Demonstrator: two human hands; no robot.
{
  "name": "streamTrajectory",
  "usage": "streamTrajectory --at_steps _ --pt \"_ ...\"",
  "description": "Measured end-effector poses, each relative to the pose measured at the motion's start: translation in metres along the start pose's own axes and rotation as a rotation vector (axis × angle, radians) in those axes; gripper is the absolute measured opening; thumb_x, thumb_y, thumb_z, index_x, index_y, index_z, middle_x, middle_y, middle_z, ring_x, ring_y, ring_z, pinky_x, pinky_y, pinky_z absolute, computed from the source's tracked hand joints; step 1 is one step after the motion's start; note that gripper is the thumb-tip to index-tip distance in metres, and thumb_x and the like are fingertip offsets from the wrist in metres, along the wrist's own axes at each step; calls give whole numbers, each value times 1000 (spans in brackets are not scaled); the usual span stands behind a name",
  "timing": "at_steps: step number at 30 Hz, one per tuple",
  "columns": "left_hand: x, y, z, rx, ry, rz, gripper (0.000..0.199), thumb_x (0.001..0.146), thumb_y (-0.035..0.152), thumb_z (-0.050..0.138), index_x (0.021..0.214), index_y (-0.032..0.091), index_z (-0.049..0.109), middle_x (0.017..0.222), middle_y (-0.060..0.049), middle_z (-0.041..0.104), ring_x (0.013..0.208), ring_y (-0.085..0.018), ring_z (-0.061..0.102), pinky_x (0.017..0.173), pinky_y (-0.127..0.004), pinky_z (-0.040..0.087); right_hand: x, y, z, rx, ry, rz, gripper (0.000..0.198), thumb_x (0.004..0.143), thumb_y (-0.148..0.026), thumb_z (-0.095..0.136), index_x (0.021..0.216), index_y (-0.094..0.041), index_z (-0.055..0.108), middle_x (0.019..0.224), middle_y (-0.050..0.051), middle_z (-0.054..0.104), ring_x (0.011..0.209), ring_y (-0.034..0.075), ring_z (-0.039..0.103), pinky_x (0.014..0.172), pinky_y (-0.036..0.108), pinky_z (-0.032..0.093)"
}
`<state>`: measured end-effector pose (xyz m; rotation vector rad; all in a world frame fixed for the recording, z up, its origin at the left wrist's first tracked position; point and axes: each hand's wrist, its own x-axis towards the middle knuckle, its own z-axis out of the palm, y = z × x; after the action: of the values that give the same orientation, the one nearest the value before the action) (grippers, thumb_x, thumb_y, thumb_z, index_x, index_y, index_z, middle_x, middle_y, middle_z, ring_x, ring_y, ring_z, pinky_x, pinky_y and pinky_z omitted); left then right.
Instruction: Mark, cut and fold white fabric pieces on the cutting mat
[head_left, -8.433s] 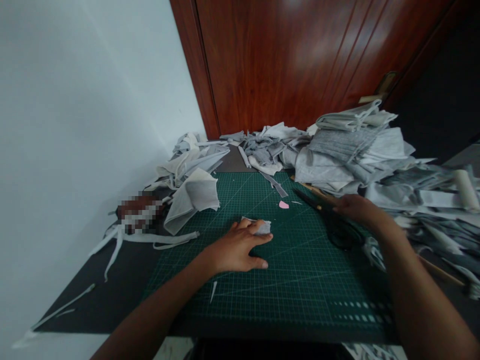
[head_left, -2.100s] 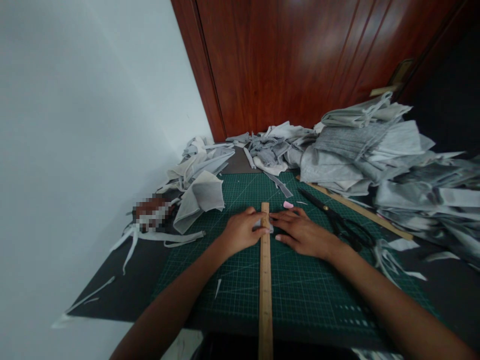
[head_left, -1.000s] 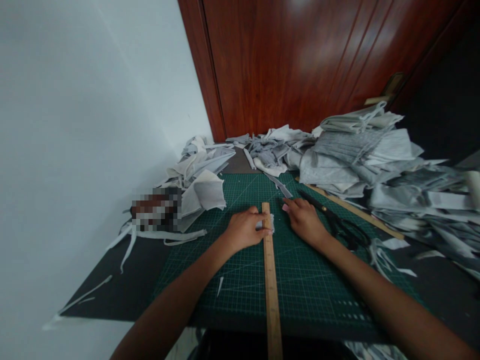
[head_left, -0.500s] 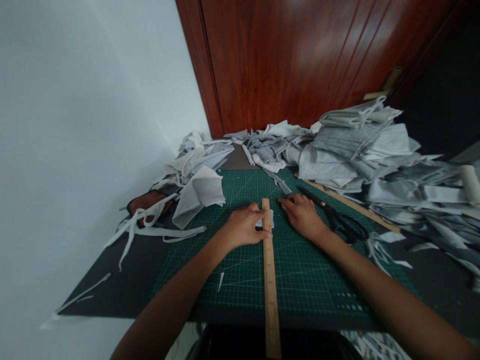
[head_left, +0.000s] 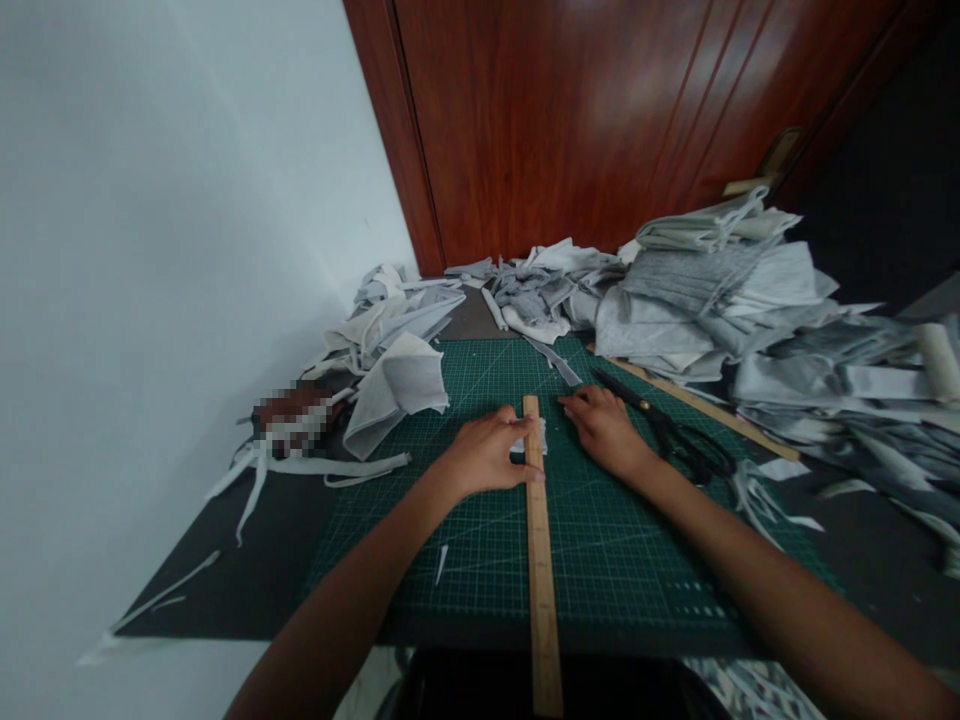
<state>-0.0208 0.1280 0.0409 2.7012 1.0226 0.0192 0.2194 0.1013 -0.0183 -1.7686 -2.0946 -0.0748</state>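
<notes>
A wooden ruler (head_left: 541, 560) lies lengthwise on the green cutting mat (head_left: 622, 560), its near end sticking out past the table edge. My left hand (head_left: 489, 452) grips the ruler near its far end, thumb and fingers pressed on it. Beneath the ruler there is a small pale piece of fabric (head_left: 519, 446), partly covered by it and by my hand. To the right of the ruler, my right hand (head_left: 602, 425) rests on the mat, fingers curled together. Something small and dark shows at its fingertips, too small to name. Black scissors (head_left: 675, 440) lie just beyond that hand.
Grey and white fabric pieces (head_left: 409, 385) lie at the left. A tall fabric stack (head_left: 697, 290) stands at the back right, beside a second wooden ruler (head_left: 705, 405). White strips (head_left: 754, 500) lie right of the scissors. A wall (head_left: 187, 300) and a wooden door (head_left: 540, 130) bound the table.
The view has shifted very slightly. Both hands and the ruler stay in place.
</notes>
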Motion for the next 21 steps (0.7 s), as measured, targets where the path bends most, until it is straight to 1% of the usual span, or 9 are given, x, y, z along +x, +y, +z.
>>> streamTrajectory --at_steps 8,11,14,21 --pt "1 -1 2 5 21 14 76 80 61 73 145 28 53 127 -7 57 111 -26 64 94 -35 52 0 0 0 10 -9 -5 35 103 -23 44 128 -19 68 117 16 65 103 30 56 86 41 41" --pt "1 0 1 11 9 8 77 80 61 73 146 28 51 128 -6 57 111 -26 65 94 -34 52 0 0 -1 7 -14 -4 35 103 -23 43 128 -20 67 117 15 65 104 30 55 85 41 40" --pt "1 2 0 22 -4 -6 77 80 63 72 147 29 51 128 -7 57 112 -27 64 95 -35 51 0 1 -1 9 -17 -5 35 103 -23 43 129 -20 67 118 15 64 104 30 55 85 41 40" --pt "1 3 2 62 14 -18 78 80 65 70 146 29 51 129 -8 57 113 -30 64 96 -39 52 0 -1 -1 -8 -15 2 36 103 -23 44 129 -19 68 117 16 65 103 30 55 84 41 39"
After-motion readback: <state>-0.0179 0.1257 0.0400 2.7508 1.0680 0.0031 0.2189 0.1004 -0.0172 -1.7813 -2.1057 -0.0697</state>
